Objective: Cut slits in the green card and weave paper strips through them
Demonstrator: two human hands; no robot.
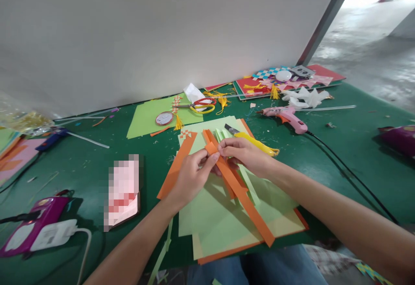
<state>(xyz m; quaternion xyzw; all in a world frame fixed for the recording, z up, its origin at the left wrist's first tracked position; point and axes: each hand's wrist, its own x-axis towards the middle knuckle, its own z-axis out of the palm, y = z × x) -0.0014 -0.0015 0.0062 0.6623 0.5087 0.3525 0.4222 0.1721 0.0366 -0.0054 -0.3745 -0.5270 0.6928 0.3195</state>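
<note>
Head: orange strip (227, 173) between hands (192, 173) (249, 154)

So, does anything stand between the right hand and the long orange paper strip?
Nothing visible does: the right hand and the left hand both have fingers on the long orange paper strip. The yellow-handled cutter with a grey blade lies beyond the right hand, not between them.

On the table (87, 159), the paper sheets (214, 224) lie beneath the left hand (193, 170), the right hand (249, 153) and the paper strips (256, 218), with the cutter (256, 143) just behind the right hand, the phone (125, 190) to the left, the power strip (42, 216) farther left, the glue gun (287, 115) right, and the scissors (204, 106) before the wall (162, 26).
</note>
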